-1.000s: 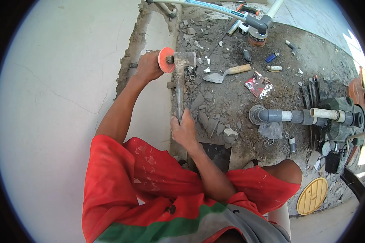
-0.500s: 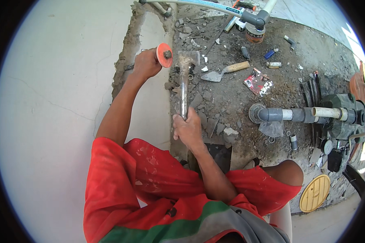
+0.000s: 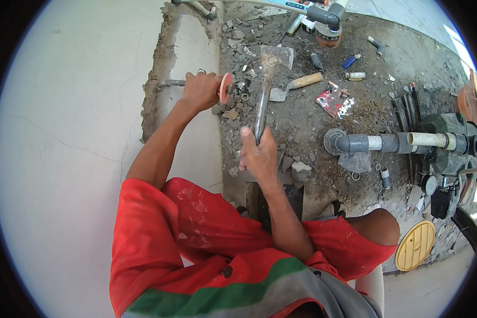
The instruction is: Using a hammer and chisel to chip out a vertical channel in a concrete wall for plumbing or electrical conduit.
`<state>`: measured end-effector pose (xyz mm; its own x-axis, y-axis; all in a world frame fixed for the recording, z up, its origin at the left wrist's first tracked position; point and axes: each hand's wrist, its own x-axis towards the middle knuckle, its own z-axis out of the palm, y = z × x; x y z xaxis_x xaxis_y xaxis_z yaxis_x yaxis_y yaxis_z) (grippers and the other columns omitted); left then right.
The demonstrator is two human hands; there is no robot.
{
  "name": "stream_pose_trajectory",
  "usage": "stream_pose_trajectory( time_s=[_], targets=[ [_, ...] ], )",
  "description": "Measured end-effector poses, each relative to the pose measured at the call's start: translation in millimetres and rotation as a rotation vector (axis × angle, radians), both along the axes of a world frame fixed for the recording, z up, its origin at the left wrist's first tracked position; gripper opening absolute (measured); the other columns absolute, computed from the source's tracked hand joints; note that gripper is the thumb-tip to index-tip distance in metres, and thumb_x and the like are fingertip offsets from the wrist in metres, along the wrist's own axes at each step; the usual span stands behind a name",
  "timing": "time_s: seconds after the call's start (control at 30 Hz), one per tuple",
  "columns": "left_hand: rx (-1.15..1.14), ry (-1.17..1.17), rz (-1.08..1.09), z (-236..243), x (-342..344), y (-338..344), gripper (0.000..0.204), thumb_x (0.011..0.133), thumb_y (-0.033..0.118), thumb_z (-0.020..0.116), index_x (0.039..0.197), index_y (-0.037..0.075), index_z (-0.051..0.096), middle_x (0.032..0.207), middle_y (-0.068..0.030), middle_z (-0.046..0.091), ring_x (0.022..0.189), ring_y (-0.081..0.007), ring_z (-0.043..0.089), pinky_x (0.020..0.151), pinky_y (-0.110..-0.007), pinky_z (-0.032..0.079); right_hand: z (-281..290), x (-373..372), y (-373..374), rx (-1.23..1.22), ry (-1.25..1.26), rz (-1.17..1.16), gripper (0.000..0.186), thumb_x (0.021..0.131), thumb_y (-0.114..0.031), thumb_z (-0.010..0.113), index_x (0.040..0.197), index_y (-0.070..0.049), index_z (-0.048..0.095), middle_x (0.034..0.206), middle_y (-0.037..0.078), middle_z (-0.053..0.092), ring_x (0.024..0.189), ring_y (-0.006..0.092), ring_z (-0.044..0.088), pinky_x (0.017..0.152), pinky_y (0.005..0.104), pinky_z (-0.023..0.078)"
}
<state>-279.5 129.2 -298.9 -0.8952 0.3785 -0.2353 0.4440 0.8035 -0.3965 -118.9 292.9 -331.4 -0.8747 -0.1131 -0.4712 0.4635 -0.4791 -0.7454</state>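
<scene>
Hammer (image 3: 267,79) now farther from chisel (image 3: 196,85), both gripped.

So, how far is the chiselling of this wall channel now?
Done: a rough channel is cut in the wall, with rubble on the ground. In hand: the left hand holds a chisel with a red guard in the channel; the right hand holds the hammer raised. Left: the edges look ragged.

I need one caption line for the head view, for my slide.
Left hand holds a chisel with a red round guard against the wall; right hand raises a metal hammer.
</scene>
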Motion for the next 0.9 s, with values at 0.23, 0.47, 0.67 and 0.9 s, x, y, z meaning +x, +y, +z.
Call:
stream_pose_trajectory(
  time_s=[0.23,0.47,0.67,0.9],
  targets=[
    [0.389,0.161,0.039,10,-21,-34,0.021,0.077,0.030,0.068,0.086,0.011,0.064,0.080,-0.0114,0.067,0.075,-0.0358,0.063,0.063,-0.046,0.048,26,-6,13,-0.081,0.119,-0.209,0.019,0.091,-0.014,0.057,0.090,-0.001,0.043,0.069,0.006,0.054,0.048,0.0116,0.054,0.041,0.0273,0.046],
    [0.541,0.204,0.040,17,-31,-38,0.022,0.077,0.026,0.068,0.086,0.007,0.064,0.079,-0.0168,0.066,0.075,-0.0392,0.062,0.066,-0.047,0.050,45,-14,-19,-0.409,0.193,-0.795,0.010,0.090,-0.004,0.049,0.096,-0.001,0.041,0.072,0.010,0.054,0.050,0.0143,0.055,0.049,0.0306,0.051],
    [0.566,0.206,0.037,18,-23,-54,0.022,0.077,0.025,0.068,0.085,0.006,0.064,0.078,-0.0184,0.065,0.075,-0.0404,0.062,0.066,-0.047,0.050,35,6,-19,-0.246,0.017,0.040,0.012,0.092,-0.009,0.050,0.097,-0.003,0.040,0.067,0.005,0.048,0.045,0.0126,0.046,0.040,0.0307,0.044],
    [0.555,0.153,0.045,9,-33,-29,0.018,0.077,0.022,0.065,0.084,0.006,0.063,0.077,-0.0174,0.066,0.074,-0.0403,0.061,0.066,-0.048,0.049,-26,1,-65,0.607,0.391,-0.127,0.011,0.086,-0.007,0.053,0.088,-0.002,0.043,0.061,0.007,0.051,0.050,0.0161,0.055,0.049,0.0317,0.047]
  ],
)
